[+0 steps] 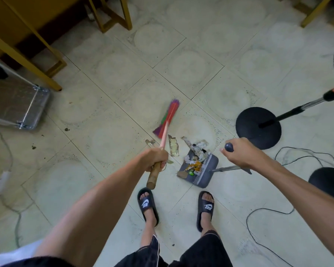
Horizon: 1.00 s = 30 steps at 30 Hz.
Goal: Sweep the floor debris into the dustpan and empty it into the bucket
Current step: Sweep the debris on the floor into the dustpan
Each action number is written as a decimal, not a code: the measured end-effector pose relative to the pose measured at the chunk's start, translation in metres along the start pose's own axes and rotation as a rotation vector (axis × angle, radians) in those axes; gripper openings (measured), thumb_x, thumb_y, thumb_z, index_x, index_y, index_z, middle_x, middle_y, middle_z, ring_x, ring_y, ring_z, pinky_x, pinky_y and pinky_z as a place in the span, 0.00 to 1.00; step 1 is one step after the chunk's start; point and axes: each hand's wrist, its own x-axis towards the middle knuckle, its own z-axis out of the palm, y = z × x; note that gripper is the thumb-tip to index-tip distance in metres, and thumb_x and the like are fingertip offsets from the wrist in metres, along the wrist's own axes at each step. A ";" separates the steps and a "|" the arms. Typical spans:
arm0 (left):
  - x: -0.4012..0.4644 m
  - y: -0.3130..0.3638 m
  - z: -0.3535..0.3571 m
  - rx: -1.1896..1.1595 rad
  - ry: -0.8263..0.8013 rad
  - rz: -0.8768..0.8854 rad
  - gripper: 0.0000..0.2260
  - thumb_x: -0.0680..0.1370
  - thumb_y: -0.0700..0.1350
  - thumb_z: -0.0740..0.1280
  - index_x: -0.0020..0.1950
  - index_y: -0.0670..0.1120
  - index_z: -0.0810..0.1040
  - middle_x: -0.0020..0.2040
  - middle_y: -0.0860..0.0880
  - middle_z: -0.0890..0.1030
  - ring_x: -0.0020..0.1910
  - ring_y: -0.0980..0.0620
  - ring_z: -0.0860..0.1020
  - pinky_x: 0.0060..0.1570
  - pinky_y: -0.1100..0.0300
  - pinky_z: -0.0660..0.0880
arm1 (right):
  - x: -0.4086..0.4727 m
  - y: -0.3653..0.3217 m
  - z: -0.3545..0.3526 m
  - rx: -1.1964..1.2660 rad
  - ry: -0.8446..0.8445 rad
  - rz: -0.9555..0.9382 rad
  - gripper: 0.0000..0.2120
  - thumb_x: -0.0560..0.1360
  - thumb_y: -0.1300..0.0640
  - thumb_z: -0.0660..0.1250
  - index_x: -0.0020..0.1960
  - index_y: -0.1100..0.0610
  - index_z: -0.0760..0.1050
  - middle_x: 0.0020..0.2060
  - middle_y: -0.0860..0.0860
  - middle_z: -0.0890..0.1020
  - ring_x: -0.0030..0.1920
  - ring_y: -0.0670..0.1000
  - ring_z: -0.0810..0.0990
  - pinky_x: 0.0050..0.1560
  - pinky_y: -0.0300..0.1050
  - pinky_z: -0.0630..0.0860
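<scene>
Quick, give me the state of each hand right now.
Left hand: closed around the broom handle.
Right hand: closed on the dustpan handle.

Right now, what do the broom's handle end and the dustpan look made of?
Broom handle end: looks like bare wood or bamboo, matte brown, under the left hand. Dustpan: likely moulded plastic, matte grey, with a ribbed comb edge.

Domestic or classroom-like interior: pale patterned floor tiles [181, 60], yellow wooden furniture legs [112, 14], pedestal fan [258, 125], trailing cables [268, 212], metal case [17, 105].
</scene>
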 end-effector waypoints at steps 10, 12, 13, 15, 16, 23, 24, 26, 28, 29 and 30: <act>-0.049 0.020 0.088 -0.004 -0.099 -0.048 0.10 0.76 0.40 0.58 0.35 0.42 0.71 0.28 0.46 0.71 0.25 0.49 0.69 0.30 0.61 0.69 | 0.033 0.008 -0.034 0.011 -0.098 -0.300 0.22 0.79 0.53 0.64 0.29 0.49 0.61 0.27 0.49 0.69 0.26 0.46 0.68 0.26 0.41 0.60; -0.062 0.017 0.083 0.033 -0.040 -0.060 0.06 0.72 0.38 0.60 0.35 0.42 0.72 0.28 0.46 0.73 0.27 0.48 0.71 0.33 0.60 0.71 | 0.038 0.012 -0.036 -0.006 -0.134 -0.337 0.21 0.78 0.51 0.66 0.29 0.48 0.62 0.27 0.47 0.69 0.27 0.46 0.68 0.27 0.41 0.61; -0.067 0.015 0.079 0.034 -0.019 -0.063 0.05 0.71 0.38 0.61 0.35 0.42 0.72 0.28 0.47 0.73 0.27 0.48 0.71 0.32 0.61 0.72 | 0.040 0.014 -0.036 -0.022 -0.149 -0.346 0.21 0.78 0.50 0.66 0.29 0.50 0.63 0.27 0.47 0.69 0.28 0.47 0.68 0.28 0.42 0.62; -0.077 0.009 0.069 0.011 0.026 -0.064 0.04 0.72 0.37 0.60 0.37 0.42 0.71 0.26 0.47 0.72 0.23 0.51 0.70 0.25 0.65 0.71 | 0.043 0.012 -0.035 -0.040 -0.182 -0.368 0.21 0.77 0.50 0.67 0.29 0.53 0.64 0.26 0.49 0.69 0.28 0.50 0.68 0.29 0.45 0.62; -0.080 0.004 0.064 0.007 0.053 -0.064 0.03 0.73 0.37 0.60 0.39 0.41 0.71 0.25 0.48 0.72 0.21 0.52 0.69 0.22 0.66 0.70 | 0.044 0.009 -0.035 -0.045 -0.198 -0.382 0.22 0.77 0.51 0.67 0.28 0.54 0.63 0.25 0.49 0.69 0.28 0.50 0.67 0.30 0.46 0.61; -0.066 -0.033 0.025 -0.010 0.305 -0.050 0.13 0.80 0.41 0.57 0.63 0.40 0.69 0.34 0.49 0.74 0.24 0.55 0.71 0.16 0.68 0.68 | 0.052 -0.026 -0.029 -0.145 -0.238 -0.400 0.20 0.77 0.53 0.66 0.29 0.56 0.64 0.26 0.50 0.69 0.29 0.51 0.67 0.31 0.44 0.62; -0.057 -0.038 0.021 -0.035 0.321 -0.064 0.15 0.80 0.41 0.58 0.66 0.38 0.68 0.34 0.48 0.73 0.24 0.56 0.71 0.14 0.68 0.67 | 0.054 -0.031 -0.027 -0.156 -0.231 -0.407 0.20 0.77 0.53 0.65 0.29 0.56 0.64 0.26 0.50 0.70 0.29 0.52 0.67 0.30 0.44 0.62; -0.032 -0.048 0.018 -0.059 0.355 -0.118 0.18 0.81 0.40 0.59 0.69 0.36 0.66 0.36 0.48 0.73 0.25 0.55 0.71 0.15 0.68 0.69 | 0.058 -0.039 -0.022 -0.173 -0.221 -0.416 0.18 0.77 0.54 0.65 0.30 0.56 0.66 0.26 0.50 0.71 0.28 0.51 0.68 0.29 0.44 0.64; -0.009 -0.054 0.022 -0.091 0.357 -0.181 0.18 0.80 0.39 0.60 0.69 0.36 0.66 0.38 0.47 0.74 0.27 0.55 0.73 0.23 0.65 0.75 | 0.066 -0.047 -0.019 -0.175 -0.212 -0.412 0.17 0.77 0.54 0.64 0.30 0.57 0.68 0.27 0.51 0.73 0.27 0.49 0.68 0.28 0.43 0.65; 0.000 -0.056 0.027 -0.115 0.336 -0.211 0.17 0.79 0.39 0.61 0.68 0.36 0.67 0.39 0.47 0.75 0.28 0.54 0.73 0.27 0.64 0.76 | 0.070 -0.051 -0.018 -0.174 -0.211 -0.417 0.17 0.77 0.54 0.64 0.31 0.57 0.69 0.27 0.51 0.73 0.27 0.50 0.68 0.28 0.43 0.65; 0.007 -0.055 0.033 -0.130 0.300 -0.239 0.15 0.79 0.40 0.62 0.65 0.37 0.68 0.39 0.47 0.75 0.29 0.54 0.73 0.28 0.64 0.76 | 0.074 -0.055 -0.017 -0.170 -0.208 -0.427 0.16 0.77 0.55 0.64 0.32 0.58 0.70 0.28 0.52 0.74 0.27 0.50 0.69 0.28 0.43 0.66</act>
